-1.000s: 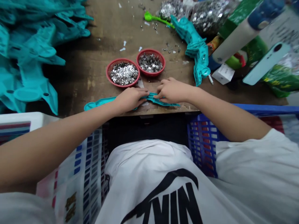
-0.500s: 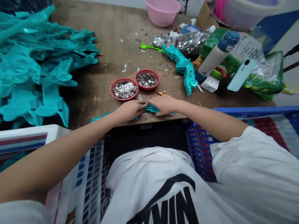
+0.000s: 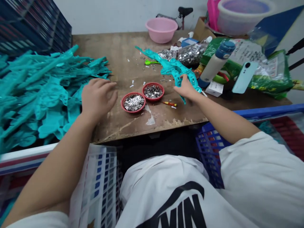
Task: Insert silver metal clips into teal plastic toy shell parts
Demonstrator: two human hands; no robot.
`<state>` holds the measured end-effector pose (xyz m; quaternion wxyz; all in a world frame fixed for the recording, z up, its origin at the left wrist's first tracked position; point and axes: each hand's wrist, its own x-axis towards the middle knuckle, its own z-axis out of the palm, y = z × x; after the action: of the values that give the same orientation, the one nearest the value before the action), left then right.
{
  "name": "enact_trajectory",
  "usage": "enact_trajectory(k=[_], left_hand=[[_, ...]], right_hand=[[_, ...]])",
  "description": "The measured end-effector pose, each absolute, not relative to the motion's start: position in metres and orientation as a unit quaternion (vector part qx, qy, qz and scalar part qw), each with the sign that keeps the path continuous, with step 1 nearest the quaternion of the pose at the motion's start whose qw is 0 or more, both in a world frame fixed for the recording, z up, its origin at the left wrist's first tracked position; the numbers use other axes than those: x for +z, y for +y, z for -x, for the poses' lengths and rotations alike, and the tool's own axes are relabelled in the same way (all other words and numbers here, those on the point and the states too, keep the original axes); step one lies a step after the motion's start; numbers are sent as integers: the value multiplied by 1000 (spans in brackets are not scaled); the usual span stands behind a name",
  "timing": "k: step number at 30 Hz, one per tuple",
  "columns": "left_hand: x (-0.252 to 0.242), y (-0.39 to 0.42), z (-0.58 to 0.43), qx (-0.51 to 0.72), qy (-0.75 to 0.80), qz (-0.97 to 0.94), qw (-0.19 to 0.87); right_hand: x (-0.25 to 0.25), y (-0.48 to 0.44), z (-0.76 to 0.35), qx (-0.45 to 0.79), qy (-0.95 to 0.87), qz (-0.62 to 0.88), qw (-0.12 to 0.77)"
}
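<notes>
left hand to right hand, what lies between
Between left hand and right hand, the head view shows a nearer red basket and a farther red basket, both holding metal pieces, plus a red-and-yellow tool.

Worn wooden table (image 3: 118,53): teal parts (image 3: 52,91), red baskets (image 3: 133,111), pink basin (image 3: 161,34).

Edges and Blur Swallow the Details

At left, the frame's edge cuts off the turquoise pile (image 3: 54,98), and the left hand (image 3: 98,98), soft with blur, covers some of its right side. Right of centre, the right hand (image 3: 186,89) hides a stretch of the turquoise parts (image 3: 172,67); whether it grips them cannot be made out. The dark blue crate (image 3: 51,30) is cropped at upper left, the shirt's black print (image 3: 174,212) by the bottom edge. Near the centre, the metal bits (image 3: 134,103) are too small to distinguish. Most of the bicycle (image 3: 185,12), top centre, is hidden.
</notes>
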<state>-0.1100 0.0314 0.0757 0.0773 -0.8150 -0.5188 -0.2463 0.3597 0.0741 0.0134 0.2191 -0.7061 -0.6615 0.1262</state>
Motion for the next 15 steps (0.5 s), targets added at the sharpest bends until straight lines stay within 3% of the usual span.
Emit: enact_trajectory(k=[5, 11, 15], left_hand=[[60, 39, 102, -115, -557, 821, 56], [81, 11, 82, -116, -549, 825, 64], [113, 27, 117, -139, -651, 739, 102]], right_hand=[[12, 64, -342, 157, -608, 775, 62], [22, 42, -322, 130, -653, 743, -71], [18, 50, -324, 139, -669, 717, -135]])
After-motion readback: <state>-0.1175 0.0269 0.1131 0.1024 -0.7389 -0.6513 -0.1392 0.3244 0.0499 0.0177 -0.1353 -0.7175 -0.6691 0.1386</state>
